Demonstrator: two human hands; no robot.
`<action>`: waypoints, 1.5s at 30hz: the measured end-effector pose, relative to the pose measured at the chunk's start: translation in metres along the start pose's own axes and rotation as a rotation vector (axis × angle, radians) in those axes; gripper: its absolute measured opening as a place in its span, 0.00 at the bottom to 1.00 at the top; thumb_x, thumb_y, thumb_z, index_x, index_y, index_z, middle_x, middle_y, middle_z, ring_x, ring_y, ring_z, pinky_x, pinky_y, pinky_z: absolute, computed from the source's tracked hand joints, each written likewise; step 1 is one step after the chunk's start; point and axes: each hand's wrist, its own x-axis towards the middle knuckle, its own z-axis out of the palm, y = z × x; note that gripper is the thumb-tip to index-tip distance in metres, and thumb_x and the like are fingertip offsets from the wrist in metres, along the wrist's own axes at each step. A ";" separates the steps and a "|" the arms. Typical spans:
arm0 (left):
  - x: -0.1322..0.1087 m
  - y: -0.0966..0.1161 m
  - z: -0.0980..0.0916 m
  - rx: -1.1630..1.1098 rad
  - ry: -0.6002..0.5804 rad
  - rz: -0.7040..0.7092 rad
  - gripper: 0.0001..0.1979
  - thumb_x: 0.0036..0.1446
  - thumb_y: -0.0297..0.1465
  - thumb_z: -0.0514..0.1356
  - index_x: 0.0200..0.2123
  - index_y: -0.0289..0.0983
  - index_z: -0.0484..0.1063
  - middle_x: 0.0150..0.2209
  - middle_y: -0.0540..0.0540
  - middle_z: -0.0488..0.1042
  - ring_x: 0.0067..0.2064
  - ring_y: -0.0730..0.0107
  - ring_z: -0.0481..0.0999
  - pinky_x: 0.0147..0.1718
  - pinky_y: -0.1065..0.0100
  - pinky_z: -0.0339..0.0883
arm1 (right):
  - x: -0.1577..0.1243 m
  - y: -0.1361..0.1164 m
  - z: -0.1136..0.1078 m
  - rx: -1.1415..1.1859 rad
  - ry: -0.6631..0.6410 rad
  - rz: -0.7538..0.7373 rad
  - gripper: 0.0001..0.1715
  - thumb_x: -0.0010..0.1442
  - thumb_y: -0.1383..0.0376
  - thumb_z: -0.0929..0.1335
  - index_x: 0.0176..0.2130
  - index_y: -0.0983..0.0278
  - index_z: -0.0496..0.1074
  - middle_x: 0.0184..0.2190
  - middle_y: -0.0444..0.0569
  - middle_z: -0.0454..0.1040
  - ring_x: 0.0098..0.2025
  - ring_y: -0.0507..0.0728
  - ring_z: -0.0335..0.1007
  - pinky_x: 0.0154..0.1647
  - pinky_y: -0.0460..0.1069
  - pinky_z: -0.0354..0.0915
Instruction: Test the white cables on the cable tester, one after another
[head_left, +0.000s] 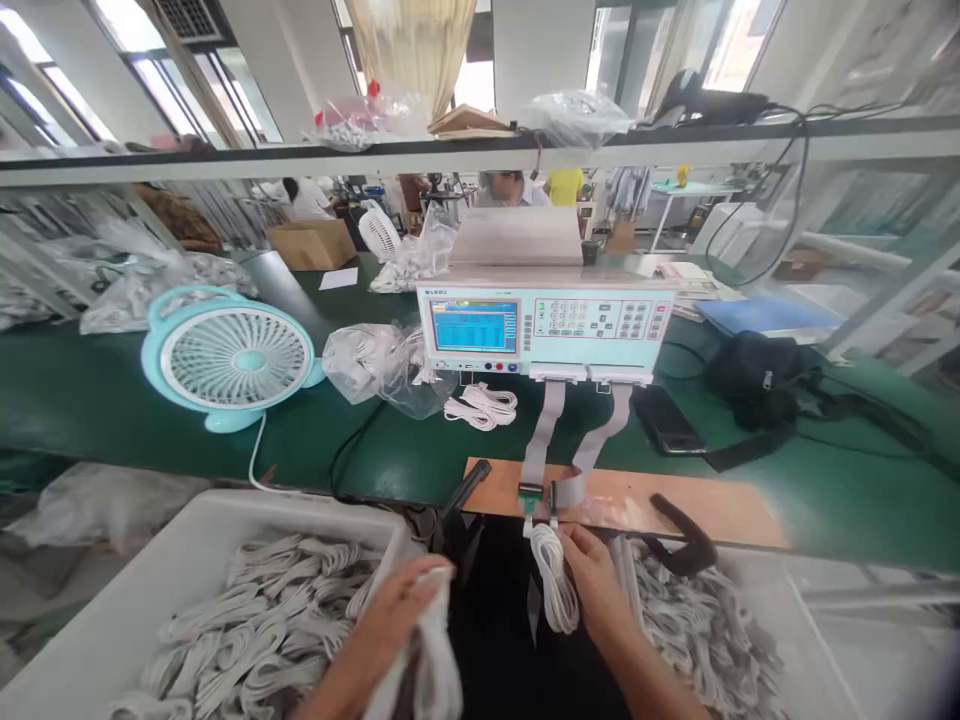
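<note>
Person's own body: only two hands and forearms show, at the near edge.

Left hand (397, 615), near left of centre: bare, forearm bare as far as the frame shows. Outline soft with blur, fingers partly hidden.

Right hand (596, 580), near right of centre: bare and sharper, thumb and fingers distinct, forearm bare down to the near edge.

Black fabric (495, 630) lies between the forearms; cannot tell whether it is clothing.

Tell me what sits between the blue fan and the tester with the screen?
Head view: clear plastic bags of white cables lie between fan and tester.
</note>
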 end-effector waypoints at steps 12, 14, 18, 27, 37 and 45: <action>0.029 0.012 0.134 -0.207 -0.190 0.102 0.15 0.49 0.40 0.57 0.21 0.33 0.69 0.21 0.51 0.65 0.26 0.73 0.63 0.26 0.73 0.57 | -0.009 0.006 0.006 -0.034 -0.013 -0.077 0.17 0.46 0.57 0.68 0.20 0.64 0.59 0.16 0.38 0.56 0.20 0.48 0.47 0.21 0.44 0.49; 0.014 0.007 0.136 -0.267 -0.200 0.060 0.15 0.49 0.41 0.58 0.24 0.33 0.70 0.21 0.52 0.65 0.25 0.74 0.63 0.26 0.74 0.58 | -0.020 0.003 -0.010 -0.097 -0.064 -0.050 0.16 0.48 0.58 0.66 0.21 0.63 0.58 0.16 0.38 0.55 0.20 0.48 0.48 0.21 0.44 0.49; -0.008 0.000 0.141 -0.398 -0.281 -0.125 0.20 0.49 0.47 0.56 0.34 0.35 0.69 0.17 0.53 0.64 0.19 0.76 0.61 0.18 0.75 0.53 | -0.039 -0.020 -0.081 -0.571 -0.105 -0.102 0.11 0.51 0.61 0.63 0.22 0.63 0.60 0.18 0.41 0.58 0.22 0.51 0.54 0.23 0.45 0.51; -0.020 0.013 0.162 -0.138 -0.270 0.184 0.11 0.54 0.39 0.54 0.31 0.37 0.66 0.25 0.51 0.64 0.28 0.73 0.63 0.29 0.72 0.59 | -0.062 -0.016 -0.059 -1.016 -0.149 -0.389 0.03 0.56 0.68 0.62 0.32 0.62 0.65 0.26 0.44 0.68 0.28 0.53 0.64 0.29 0.46 0.58; -0.008 0.018 0.143 0.127 -0.210 0.318 0.07 0.51 0.34 0.57 0.31 0.37 0.68 0.27 0.51 0.69 0.30 0.70 0.67 0.31 0.71 0.61 | -0.030 0.016 -0.031 -1.074 -0.038 -0.641 0.04 0.55 0.69 0.61 0.30 0.65 0.63 0.24 0.45 0.65 0.26 0.53 0.60 0.28 0.47 0.53; 0.013 0.046 0.126 0.393 -0.195 0.489 0.05 0.49 0.33 0.57 0.26 0.40 0.72 0.27 0.50 0.71 0.30 0.69 0.69 0.30 0.72 0.58 | -0.016 0.017 -0.017 -0.994 0.007 -0.593 0.05 0.55 0.70 0.60 0.33 0.63 0.64 0.26 0.44 0.68 0.30 0.54 0.61 0.32 0.48 0.54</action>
